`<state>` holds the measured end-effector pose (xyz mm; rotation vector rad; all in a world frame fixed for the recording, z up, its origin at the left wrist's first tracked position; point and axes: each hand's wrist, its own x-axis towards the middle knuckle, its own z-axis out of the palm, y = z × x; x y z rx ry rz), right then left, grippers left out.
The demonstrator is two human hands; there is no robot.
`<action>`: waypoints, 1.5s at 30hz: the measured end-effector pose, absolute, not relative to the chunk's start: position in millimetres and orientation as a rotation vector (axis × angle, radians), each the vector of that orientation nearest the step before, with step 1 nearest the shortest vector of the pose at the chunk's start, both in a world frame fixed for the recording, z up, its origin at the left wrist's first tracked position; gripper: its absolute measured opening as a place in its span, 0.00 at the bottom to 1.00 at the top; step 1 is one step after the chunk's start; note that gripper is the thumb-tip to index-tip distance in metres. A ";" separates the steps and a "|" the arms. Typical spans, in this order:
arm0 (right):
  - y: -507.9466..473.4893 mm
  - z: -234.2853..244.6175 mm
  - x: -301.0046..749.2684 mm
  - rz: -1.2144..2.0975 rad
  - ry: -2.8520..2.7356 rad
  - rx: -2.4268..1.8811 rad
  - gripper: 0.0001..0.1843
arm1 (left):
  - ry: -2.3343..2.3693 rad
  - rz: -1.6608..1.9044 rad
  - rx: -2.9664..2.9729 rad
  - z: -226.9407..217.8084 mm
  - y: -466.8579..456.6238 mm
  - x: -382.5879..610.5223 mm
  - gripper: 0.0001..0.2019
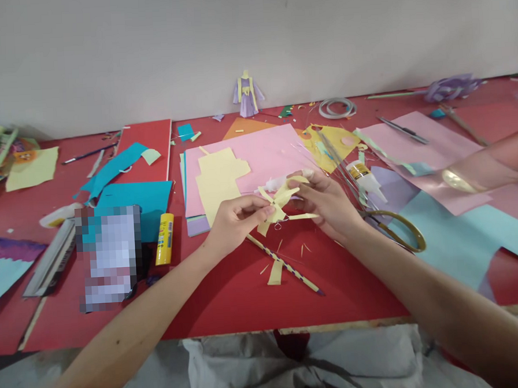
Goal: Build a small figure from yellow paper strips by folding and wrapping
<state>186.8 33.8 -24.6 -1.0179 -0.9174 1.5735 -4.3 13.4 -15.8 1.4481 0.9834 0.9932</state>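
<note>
Above the red tabletop, a pale yellow paper craft piece (280,197) made of folded strips is held between both hands. My left hand (238,218) pinches its left side between thumb and fingers. My right hand (327,205) has its fingers curled round the other side, partly hiding it. A small wire-like loop (278,226) shows at the lower edge of the paper. Below the hands lie a striped pencil (291,267) and a yellow paper scrap (275,273), with thin slivers around them. Behind the hands, a cut yellow sheet (219,184) rests on pink paper (265,153).
A glue stick (165,239) stands left, near a pixelated object (112,259) and a metal ruler (52,263). Right are a glue bottle (364,177), olive-handled scissors (411,238) and a craft knife (403,129). A purple-yellow paper dress figure (247,96) leans against the wall.
</note>
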 end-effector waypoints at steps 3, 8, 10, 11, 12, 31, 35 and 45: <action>33.5 -26.7 188.9 1.814 -0.941 -0.997 0.12 | 0.986 0.989 1.454 -15.2 12.4 -2.8 0.06; 32.7 -31.9 189.1 1.921 -1.030 -0.996 0.10 | 0.938 0.977 1.429 -16.3 12.5 -3.2 0.06; 32.5 -31.1 187.6 1.851 -1.033 -1.037 0.09 | 0.935 0.981 1.430 -17.2 12.9 -3.7 0.07; 32.5 -30.0 186.9 1.809 -1.026 -1.054 0.07 | 0.942 0.988 1.431 -17.5 13.2 -3.9 0.07; 32.7 -28.7 186.3 1.772 -1.013 -1.066 0.07 | 0.948 0.997 1.430 -17.8 13.5 -4.0 0.07; 33.4 -30.1 184.7 1.290 -0.944 -1.066 0.04 | 0.975 1.202 1.093 -31.2 22.2 -3.1 0.05; 32.7 -33.3 184.6 1.160 -0.986 -1.073 0.05 | 0.937 1.220 1.145 -29.8 21.1 -4.7 0.06; 28.0 -22.9 183.8 1.017 -1.152 -0.968 0.03 | 0.862 1.051 1.287 -21.8 18.5 -6.7 0.13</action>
